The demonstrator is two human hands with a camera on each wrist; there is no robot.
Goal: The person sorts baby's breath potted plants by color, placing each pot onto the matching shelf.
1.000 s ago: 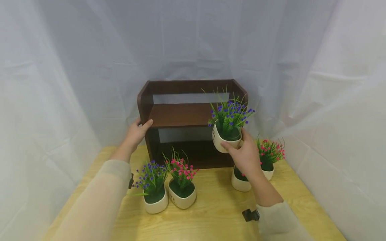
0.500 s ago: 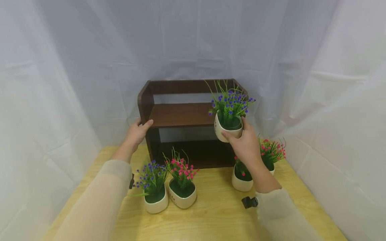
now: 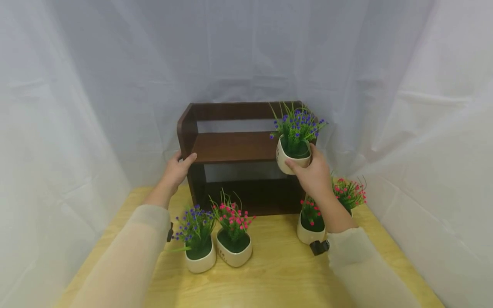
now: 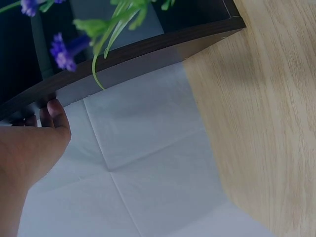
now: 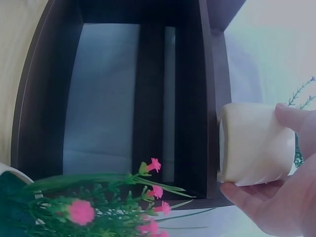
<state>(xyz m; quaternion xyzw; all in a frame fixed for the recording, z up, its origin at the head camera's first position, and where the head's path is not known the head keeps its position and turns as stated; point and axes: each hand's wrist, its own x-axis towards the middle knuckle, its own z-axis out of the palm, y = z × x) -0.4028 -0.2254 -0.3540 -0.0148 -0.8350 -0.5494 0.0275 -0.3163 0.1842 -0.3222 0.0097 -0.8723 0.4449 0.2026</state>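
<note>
My right hand [image 3: 315, 173] grips a white pot of purple flowers [image 3: 293, 159] by its side, at the right end of the upper board of a dark brown two-tier shelf [image 3: 235, 147]. In the right wrist view the white pot [image 5: 256, 143] is held between thumb and fingers, its base close to the board's edge; whether they touch I cannot tell. With the thumb at the front and fingers around the outside, my left hand [image 3: 177, 172] holds the shelf's left side panel. The left wrist view shows the fingers of that hand [image 4: 37, 140] against the dark panel.
On the wooden table [image 3: 269, 278] at front left stand a purple-flowered pot [image 3: 201, 259] and a pink-flowered pot [image 3: 235, 252]. Two more pink-flowered plants, one nearer [image 3: 311, 229] and one farther [image 3: 348, 192], stand below my right forearm. White sheeting [image 3: 246, 55] hangs around the table.
My right hand has lifted the purple-flowered pot upward and slightly to the right, to the height of the upper board. The left hand keeps its hold on the shelf, nearly still.
</note>
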